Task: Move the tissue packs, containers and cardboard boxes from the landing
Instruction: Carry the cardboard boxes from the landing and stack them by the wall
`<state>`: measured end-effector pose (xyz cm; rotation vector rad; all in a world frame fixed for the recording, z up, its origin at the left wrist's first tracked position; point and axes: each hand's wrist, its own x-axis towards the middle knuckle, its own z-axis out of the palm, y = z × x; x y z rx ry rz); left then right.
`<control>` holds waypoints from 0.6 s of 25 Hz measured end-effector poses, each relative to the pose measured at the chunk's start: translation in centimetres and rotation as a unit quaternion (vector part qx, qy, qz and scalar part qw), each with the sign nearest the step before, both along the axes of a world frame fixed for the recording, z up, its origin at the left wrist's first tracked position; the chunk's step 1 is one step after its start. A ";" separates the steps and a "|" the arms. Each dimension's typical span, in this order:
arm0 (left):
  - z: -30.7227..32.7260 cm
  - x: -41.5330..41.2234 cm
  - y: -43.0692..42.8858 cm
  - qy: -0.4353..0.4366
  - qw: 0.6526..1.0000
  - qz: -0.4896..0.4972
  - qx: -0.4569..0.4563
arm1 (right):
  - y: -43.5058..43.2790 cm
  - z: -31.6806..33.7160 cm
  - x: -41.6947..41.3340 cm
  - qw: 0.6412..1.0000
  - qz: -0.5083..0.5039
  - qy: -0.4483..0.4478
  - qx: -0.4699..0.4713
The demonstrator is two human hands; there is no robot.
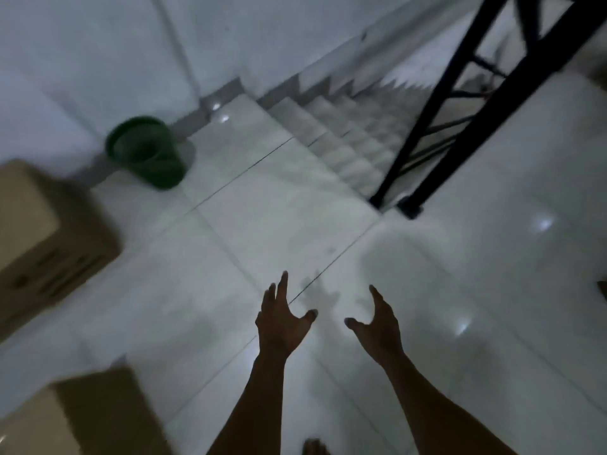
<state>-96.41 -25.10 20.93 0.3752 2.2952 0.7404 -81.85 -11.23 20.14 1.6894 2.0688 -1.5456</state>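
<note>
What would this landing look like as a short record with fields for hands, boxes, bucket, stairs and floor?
left hand: open, fingers spread, holding nothing
right hand: open, holding nothing
far cardboard box: at the left edge, on the floor, blurred
near cardboard box: bottom left corner, partly cut off
green bucket: upright by the wall, beyond the far box
stairs: going down ahead, right of the bucket
black railing: along the stairs' right side
tiled floor: white, glossy
</note>
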 end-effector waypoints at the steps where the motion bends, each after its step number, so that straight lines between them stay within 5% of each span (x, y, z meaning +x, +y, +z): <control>1: 1.6 0.9 4.6 0.005 1.000 -0.026 0.009 | 3.5 2.0 1.8 0.999 -0.033 0.002 0.008; 8: 17.9 12.3 35.2 -0.036 0.969 -0.228 0.088 | 26.3 18.7 15.5 0.974 -0.206 -0.001 0.090; 15: 26.2 19.2 63.4 -0.061 0.932 -0.332 0.129 | 52.8 28.6 23.9 0.942 -0.304 -0.006 0.146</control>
